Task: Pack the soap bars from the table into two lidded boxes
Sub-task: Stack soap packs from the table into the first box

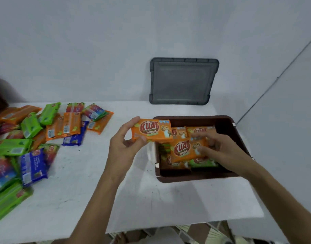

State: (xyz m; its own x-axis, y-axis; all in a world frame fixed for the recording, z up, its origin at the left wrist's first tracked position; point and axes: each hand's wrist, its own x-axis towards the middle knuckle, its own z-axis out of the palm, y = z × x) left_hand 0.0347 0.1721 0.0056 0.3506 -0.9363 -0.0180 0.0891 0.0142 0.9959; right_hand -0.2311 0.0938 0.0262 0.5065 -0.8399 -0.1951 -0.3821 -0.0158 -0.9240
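White counter (91,173): heaped with loose soap bars (33,136) well to the left of both sets of fingers. Grey lid (183,81) propped against the wall beyond, leaving the brown box (195,177) open for packing. Left hand (123,147), wrist cocked, fingers pinched on an orange Kuat bar (152,130) at the box's edge, probably queued. Right hand (221,150) reaching palm-down inside, fingers gripping another orange bar (184,149), seemingly seating it atop the layer.

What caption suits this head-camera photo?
Left hand brings an orange soap bar to the brown box while right hand places another.
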